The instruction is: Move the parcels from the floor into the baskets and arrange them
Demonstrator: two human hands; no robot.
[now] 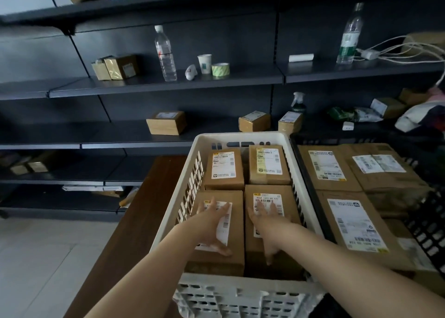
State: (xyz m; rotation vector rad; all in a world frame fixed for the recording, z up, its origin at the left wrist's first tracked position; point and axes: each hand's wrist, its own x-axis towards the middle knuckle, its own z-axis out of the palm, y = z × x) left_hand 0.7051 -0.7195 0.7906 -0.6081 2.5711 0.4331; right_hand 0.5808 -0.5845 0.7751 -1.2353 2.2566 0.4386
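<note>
Arranging underway — left hand (pixel 212 223) and right hand (pixel 267 223) lie flat, fingers spread, on two brown labelled cardboard parcels (pixel 269 223) in the white slotted plastic basket (pixel 190 194) on the dark wooden counter (pixel 134 221). Next, probably — nudge them square.

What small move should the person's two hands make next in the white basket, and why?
Probably press the two near brown cardboard parcels level and snug. The left hand lies flat on the near-left parcel, the right hand on the near-right parcel, which sits slightly askew in the white plastic basket.
</note>
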